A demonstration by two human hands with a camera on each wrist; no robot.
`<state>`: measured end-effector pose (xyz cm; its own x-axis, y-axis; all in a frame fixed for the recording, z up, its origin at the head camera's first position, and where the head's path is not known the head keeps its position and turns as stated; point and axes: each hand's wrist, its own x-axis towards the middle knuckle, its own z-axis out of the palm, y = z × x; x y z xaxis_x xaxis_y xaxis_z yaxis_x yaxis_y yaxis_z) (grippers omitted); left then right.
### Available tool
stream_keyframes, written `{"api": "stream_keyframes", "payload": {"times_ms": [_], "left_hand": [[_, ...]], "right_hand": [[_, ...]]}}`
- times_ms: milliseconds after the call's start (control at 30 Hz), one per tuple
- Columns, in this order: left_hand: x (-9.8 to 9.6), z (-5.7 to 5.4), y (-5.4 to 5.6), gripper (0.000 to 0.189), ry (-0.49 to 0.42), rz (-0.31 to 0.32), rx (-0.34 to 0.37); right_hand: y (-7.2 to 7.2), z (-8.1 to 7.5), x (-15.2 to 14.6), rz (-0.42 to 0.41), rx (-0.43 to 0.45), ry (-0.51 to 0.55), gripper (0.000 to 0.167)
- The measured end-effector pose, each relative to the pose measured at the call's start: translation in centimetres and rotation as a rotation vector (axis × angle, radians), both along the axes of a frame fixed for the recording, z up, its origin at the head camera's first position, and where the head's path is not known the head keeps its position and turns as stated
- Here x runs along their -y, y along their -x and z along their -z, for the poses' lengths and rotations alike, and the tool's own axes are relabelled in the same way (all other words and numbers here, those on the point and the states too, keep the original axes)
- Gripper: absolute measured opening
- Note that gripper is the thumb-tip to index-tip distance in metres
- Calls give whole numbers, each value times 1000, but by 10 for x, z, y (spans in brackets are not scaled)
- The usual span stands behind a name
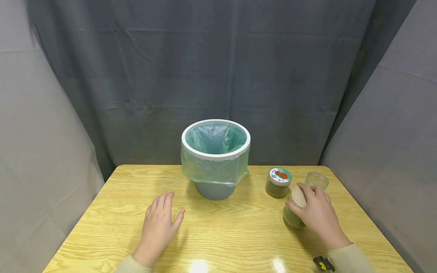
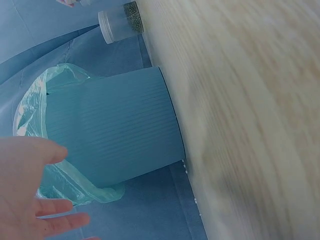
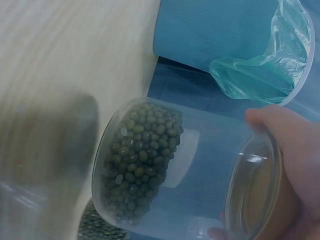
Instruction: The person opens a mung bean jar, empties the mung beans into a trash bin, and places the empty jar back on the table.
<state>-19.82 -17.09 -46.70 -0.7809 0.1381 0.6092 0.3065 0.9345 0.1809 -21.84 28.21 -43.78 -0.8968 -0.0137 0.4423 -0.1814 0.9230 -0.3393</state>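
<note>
My right hand [image 1: 319, 216] grips a clear plastic jar [image 1: 293, 218] by its beige lid [image 1: 299, 196], thumb on one side and fingers on the other. Green mung beans [image 3: 142, 160] fill the lower part of this jar, which is close over the table in the right wrist view. My left hand [image 1: 158, 223] is over the table at front left, fingers extended and thumb held apart, holding nothing. Before it stands a grey-blue bin [image 1: 214, 191] with a white rim and a green plastic liner [image 1: 211, 168] folded over the outside.
Behind the gripped jar stands a second jar [image 1: 277, 189], with a red-and-green picture on its lid and dark beans inside. A clear round container [image 1: 317, 179] is beside it at the back right. The wooden table [image 1: 112, 212] has grey curtains [image 1: 153, 76] behind and on both sides.
</note>
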Motion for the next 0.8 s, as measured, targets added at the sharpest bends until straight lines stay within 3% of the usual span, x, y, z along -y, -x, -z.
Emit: {"api": "stream_keyframes", "payload": {"times_ms": [333,800], "left_hand": [[3,-7,3,64,-32,-15,18],[0,-18,7,74,-120,38,32]], "right_hand": [[9,-21,3,-33,-6,-24,72],[14,-46,18,-46,31,19,73]]}}
